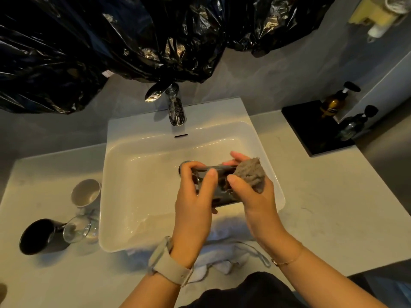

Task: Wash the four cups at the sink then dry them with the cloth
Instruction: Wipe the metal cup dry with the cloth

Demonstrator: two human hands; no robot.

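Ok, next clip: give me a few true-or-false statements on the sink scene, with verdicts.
1. The left hand holds a dark cup over the sink. True.
2. The right hand is empty. False: it grips a grey sponge.
3. Water runs from the tap. False: no stream is visible.
4. Three cups stand left of the sink: white cup, clear glass, black cup. True.
5. A white cloth lies at the counter's near edge. True.

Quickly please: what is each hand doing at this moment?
Left hand: grips the dark cup over the sink.
Right hand: holds the grey cloth against the cup.
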